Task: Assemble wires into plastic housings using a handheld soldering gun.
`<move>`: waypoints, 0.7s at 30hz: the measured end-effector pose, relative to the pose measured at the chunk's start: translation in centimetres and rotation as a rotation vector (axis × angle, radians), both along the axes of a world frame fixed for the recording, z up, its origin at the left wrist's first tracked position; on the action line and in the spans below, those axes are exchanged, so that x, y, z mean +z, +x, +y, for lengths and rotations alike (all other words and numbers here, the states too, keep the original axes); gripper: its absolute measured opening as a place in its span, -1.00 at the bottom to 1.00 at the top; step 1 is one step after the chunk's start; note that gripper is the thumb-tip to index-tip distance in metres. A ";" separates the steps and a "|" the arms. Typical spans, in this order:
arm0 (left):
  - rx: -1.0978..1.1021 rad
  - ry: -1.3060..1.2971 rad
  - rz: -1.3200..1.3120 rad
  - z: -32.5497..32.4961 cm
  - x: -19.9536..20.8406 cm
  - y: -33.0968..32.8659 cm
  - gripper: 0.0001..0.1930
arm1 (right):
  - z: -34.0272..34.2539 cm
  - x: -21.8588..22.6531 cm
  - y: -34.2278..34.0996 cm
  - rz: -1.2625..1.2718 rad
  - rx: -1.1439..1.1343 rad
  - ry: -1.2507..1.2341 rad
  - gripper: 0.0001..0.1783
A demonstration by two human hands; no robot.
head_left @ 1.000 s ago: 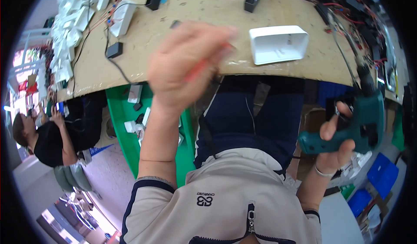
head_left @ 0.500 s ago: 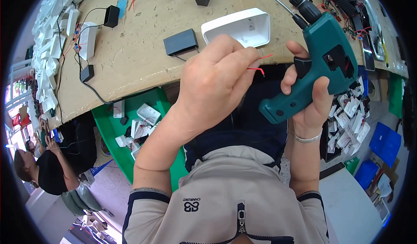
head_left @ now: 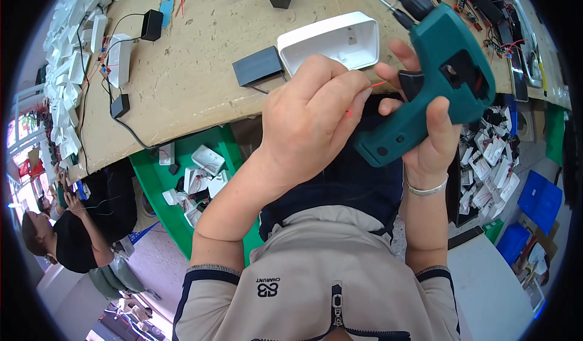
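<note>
My left hand [head_left: 316,113] is closed in a pinch on a thin red wire [head_left: 379,84]; short bits of red show past its fingertips. My right hand [head_left: 431,140] holds a dark green soldering gun [head_left: 452,43] by the handle, its index finger near the black trigger and its thumb across the near side. The gun's metal rod and black nozzle point to the far side of the table. Just beyond my left hand are an open white plastic housing [head_left: 358,25] and a dark grey box [head_left: 258,66] with a cable, both on the table.
White housings [head_left: 73,68] are piled along the table's left. Black boxes [head_left: 152,25] with cables lie nearby. A green bin [head_left: 146,177] with white parts stands below the table edge; another heap of white parts [head_left: 489,165] lies right. A seated person [head_left: 76,231] works at left.
The soldering gun has shifted slightly left and toward my left hand. My left hand has moved a little right, and less of the red wire shows at its fingertips.
</note>
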State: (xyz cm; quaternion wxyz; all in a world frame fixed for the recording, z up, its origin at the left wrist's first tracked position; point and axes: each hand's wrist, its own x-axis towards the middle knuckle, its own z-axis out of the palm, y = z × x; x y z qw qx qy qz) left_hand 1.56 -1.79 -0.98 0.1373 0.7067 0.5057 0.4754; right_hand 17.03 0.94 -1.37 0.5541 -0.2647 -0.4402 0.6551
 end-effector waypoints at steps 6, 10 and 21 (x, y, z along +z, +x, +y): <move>0.222 0.226 0.341 0.8 1.0 -0.8 -0.86 | -2.0 0.8 2.9 -0.124 -0.089 0.054 -0.17; 0.269 0.150 0.344 1.4 1.2 -1.3 -0.92 | -4.3 1.8 4.4 -0.278 -0.168 0.074 -0.11; 0.263 0.076 0.352 2.8 0.7 -0.7 -0.91 | -9.9 2.2 5.5 -0.580 -0.217 -0.129 -0.15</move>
